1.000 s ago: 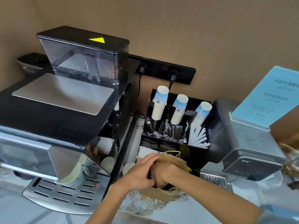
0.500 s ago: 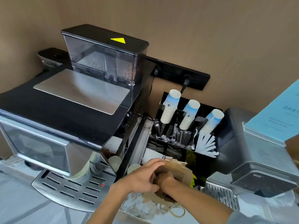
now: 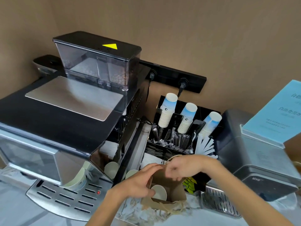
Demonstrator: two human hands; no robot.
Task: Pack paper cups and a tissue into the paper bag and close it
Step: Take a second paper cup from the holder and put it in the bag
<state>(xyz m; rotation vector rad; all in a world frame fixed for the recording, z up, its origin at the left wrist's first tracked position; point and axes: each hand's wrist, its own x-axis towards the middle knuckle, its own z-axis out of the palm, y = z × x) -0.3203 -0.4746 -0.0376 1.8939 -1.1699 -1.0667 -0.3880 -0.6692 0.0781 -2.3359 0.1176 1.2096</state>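
While both hands grip one paper bag, left hand rim, right hand top, one cup inside

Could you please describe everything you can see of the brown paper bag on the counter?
The paper bag is plain brown kraft paper with twisted paper-cord handles. It stands upright and open on the pale counter, in front of the black cup organizer, between the coffee machine and the grey dispenser. A white paper cup sits inside, mouth up. The left hand grips its near-left rim; the right hand pinches the far rim by one handle. The other handle lies limp in front.
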